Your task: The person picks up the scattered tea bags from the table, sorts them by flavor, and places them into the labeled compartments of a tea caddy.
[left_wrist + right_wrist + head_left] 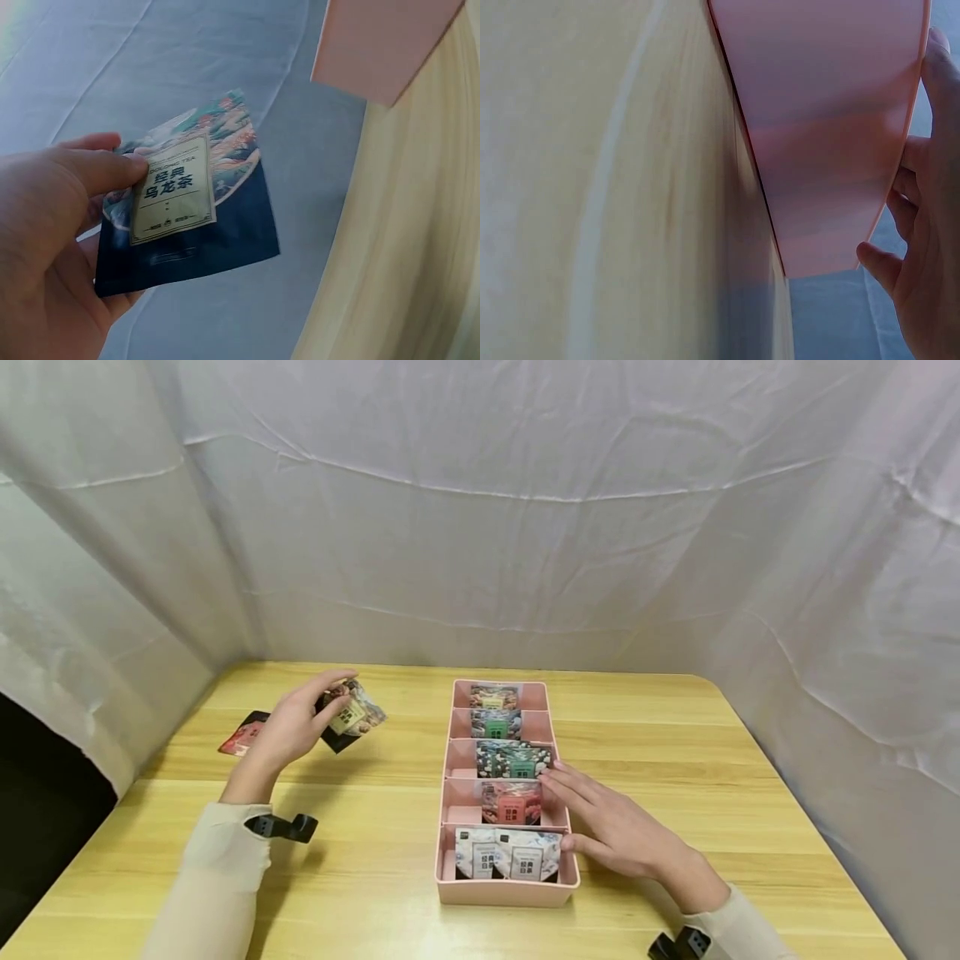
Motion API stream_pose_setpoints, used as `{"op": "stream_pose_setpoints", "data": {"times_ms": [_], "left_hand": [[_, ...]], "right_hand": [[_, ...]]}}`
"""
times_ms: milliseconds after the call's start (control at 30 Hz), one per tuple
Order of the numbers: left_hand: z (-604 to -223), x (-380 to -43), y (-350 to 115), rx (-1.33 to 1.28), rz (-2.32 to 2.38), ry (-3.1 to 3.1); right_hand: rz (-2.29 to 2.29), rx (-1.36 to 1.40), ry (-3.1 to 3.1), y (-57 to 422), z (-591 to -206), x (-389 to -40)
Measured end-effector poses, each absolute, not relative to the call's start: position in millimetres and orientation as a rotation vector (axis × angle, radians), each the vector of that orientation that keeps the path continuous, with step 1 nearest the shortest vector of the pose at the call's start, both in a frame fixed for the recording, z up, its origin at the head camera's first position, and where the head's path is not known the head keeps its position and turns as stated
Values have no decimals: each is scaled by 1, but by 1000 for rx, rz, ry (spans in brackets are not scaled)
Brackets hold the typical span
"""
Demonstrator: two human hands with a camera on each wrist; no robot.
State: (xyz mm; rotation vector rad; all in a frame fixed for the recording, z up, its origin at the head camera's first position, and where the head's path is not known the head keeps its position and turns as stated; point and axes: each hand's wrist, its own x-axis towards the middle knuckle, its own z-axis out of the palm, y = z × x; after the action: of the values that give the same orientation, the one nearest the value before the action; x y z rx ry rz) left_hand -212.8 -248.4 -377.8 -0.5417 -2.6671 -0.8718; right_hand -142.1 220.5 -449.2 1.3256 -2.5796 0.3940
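Observation:
My left hand (303,714) pinches an oolong tea packet (176,206) between thumb and fingers, up off the table at the left. The packet is dark blue with a pale yellow label and a colourful landscape print. In the middle stands a long pink divided box (502,893). My right hand (618,827) rests along its right rim, fingertips over the edge and thumb near the front compartment. Inside, from back to front, are a yellow-labelled packet (493,698), a green-labelled one (497,724), dark green patterned packets (517,762), a red packet (512,806) and two white packets (528,857).
A red tea packet (242,737) lies on the wooden table (360,860), partly hidden behind my left hand. Pale grey curtains (450,543) hang behind the table and at both sides. Each wrist carries a small black camera (283,827).

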Motion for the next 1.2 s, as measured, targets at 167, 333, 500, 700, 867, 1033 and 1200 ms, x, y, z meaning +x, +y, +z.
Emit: {"op": "stream_pose_setpoints", "data": {"times_ms": [167,333,500,700,867,1033,1200], "left_hand": [[-375,-224,-234,-641,-917,-2641],[-370,-232,-215,-686,-951,-2612],[-366,-238,-197,-650,-920,-2633],[-358,-246,-178,-592,-922,-2657],[-355,-258,-164,-597,-981,-2625],[-355,-271,-150,-622,-1044,-2603],[-356,-283,-136,-631,-1099,-2617]], "right_hand": [[391,1324,-2582,221,-449,-143],[390,1323,-2580,221,-449,-142],[392,1326,-2572,221,-449,-142],[399,1329,-2572,221,-449,-142],[406,1333,-2570,221,-449,-142],[406,1332,-2572,221,-450,-142],[400,1334,-2568,221,-450,-142]]}}
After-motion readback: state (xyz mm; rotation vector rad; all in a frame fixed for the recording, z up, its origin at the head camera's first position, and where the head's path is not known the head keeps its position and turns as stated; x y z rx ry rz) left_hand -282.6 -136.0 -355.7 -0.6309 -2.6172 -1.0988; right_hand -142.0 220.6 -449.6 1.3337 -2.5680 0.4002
